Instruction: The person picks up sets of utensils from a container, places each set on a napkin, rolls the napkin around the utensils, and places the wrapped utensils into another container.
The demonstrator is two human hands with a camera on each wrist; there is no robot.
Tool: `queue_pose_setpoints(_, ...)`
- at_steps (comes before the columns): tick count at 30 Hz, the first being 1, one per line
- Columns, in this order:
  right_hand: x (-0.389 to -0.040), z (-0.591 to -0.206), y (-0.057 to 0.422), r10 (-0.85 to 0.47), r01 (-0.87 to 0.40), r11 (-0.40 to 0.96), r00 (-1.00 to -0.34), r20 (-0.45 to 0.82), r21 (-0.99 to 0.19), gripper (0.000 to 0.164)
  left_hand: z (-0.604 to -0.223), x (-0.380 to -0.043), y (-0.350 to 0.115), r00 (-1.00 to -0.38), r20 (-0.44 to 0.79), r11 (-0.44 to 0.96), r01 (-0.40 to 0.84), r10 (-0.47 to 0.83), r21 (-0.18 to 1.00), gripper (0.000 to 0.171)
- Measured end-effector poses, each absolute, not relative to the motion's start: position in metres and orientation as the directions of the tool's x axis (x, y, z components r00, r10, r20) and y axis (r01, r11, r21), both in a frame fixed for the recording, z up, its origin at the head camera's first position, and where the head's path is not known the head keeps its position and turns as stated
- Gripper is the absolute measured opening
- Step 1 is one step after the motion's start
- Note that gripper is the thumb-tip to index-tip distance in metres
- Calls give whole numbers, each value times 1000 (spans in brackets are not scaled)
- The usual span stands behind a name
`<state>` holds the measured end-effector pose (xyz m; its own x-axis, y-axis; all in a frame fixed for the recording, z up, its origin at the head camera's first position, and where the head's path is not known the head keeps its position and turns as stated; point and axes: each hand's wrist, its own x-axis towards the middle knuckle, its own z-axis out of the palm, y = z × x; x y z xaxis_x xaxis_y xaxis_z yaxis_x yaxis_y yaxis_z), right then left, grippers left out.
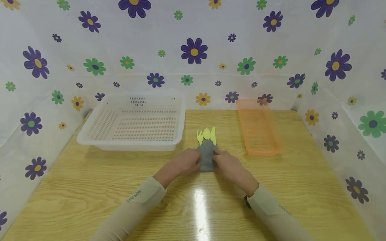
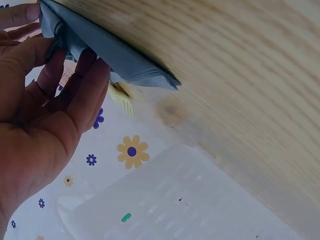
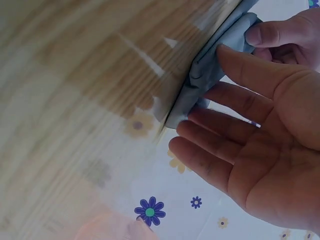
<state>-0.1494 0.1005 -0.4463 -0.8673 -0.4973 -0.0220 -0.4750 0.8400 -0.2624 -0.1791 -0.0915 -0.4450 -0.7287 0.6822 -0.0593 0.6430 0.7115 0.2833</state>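
A grey cloth napkin (image 1: 207,158), folded into a pocket, lies on the table in the head view. Out of its far end stick a yellow-green fork (image 1: 200,136), spoon (image 1: 206,133) and knife (image 1: 213,135), side by side; their handles are hidden in the cloth. My left hand (image 1: 189,161) pinches the napkin's left edge, thumb against fingers, as the left wrist view shows. At the right edge my right hand (image 1: 228,165) holds the cloth between thumb and fingers. The fork's tines (image 2: 126,104) show past the napkin in the left wrist view.
A white perforated basket (image 1: 129,146) stands on the wooden table (image 1: 120,187) at the back left. An orange mesh basket (image 1: 265,153) stands at the back right. Behind and at both sides hangs a white flower-print sheet (image 1: 169,30).
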Motion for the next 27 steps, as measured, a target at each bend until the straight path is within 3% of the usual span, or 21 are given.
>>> queue_pose_setpoints(7,-158,-446,104,-523,-490,821,-851,-44,-293,17,-452,-181,-90,-746,-73,739,634,662,229,16)
queue_pose_setpoints(16,-161,-451,108,-501,-469,836,-864,-50,-284,60,-453,-171,-88,-795,-68,790,583,603,188,11)
queue_pose_setpoints(20,-161,-449,110,-500,-467,839,-864,-56,-279,72,-460,-161,-86,-787,-53,789,613,615,48,21)
queue_pose_setpoints(27,-161,-450,114,-533,-469,829,-828,-173,-305,71,-471,-145,-94,-683,-14,665,715,730,-217,36)
